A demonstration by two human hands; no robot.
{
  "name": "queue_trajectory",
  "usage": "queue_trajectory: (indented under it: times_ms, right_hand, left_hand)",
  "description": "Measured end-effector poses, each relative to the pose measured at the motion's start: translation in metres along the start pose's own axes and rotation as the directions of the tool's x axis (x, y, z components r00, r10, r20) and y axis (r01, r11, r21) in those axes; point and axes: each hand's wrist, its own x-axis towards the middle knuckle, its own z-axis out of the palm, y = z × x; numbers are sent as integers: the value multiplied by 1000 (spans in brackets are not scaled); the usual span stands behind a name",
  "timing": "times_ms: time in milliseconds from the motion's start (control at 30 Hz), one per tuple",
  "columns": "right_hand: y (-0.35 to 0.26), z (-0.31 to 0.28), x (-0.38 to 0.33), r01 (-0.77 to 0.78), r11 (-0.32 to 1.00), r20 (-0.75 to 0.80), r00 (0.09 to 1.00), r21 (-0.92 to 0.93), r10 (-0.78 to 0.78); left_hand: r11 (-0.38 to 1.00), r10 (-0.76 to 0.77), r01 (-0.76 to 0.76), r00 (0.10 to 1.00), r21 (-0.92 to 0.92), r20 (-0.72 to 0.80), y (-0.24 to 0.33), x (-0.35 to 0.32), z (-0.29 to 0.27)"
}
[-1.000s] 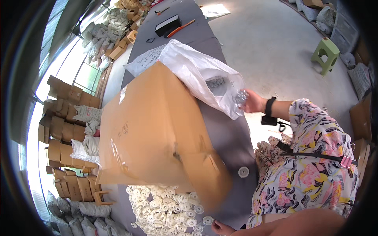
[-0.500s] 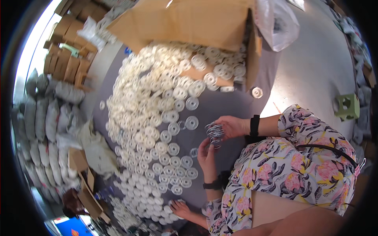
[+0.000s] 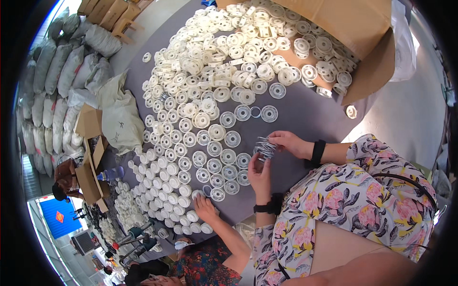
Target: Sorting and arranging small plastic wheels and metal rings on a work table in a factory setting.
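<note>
Between my hands is a loose bunch of thin metal rings (image 3: 264, 148), fanned out like a coil. My right hand (image 3: 288, 144) pinches the bunch from its upper right. My left hand (image 3: 260, 177) grips its lower edge with bent fingers. Left of them, white round plastic wheel-like parts (image 3: 217, 132) lie flat in loose rows; some look shinier, with a ring-like rim. A single metal ring (image 3: 255, 112) rests among the parts beyond my hands. A co-worker's hand (image 3: 205, 208) touches the parts at the near left.
A large cardboard box (image 3: 365, 71) lies tipped at the far right, spilling heaped parts onto the grey tabletop (image 3: 305, 112). One loose part (image 3: 351, 112) sits near the right edge. Full sacks (image 3: 57, 66) are stacked along the left, beside an open carton (image 3: 90, 125).
The view has swung, so the table and parts appear shifted and the co-worker's body now shows. My hands keep hold of the rings, and the bunch looks more tilted.
</note>
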Motion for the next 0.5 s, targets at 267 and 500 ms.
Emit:
queue_trajectory:
  times_ms: [267, 500]
  right_hand:
    - [-32, 38, 4, 422, 890, 395, 857, -170, -331]
    - [-15, 22, 15, 84, 994, 299, 952, -71, -59]
  left_hand:
    - [773, -47, -66, 986, -631, -160, 26, 15, -20]
    - [952, 56, -176, 903, -248, -425, 73, 50, -48]
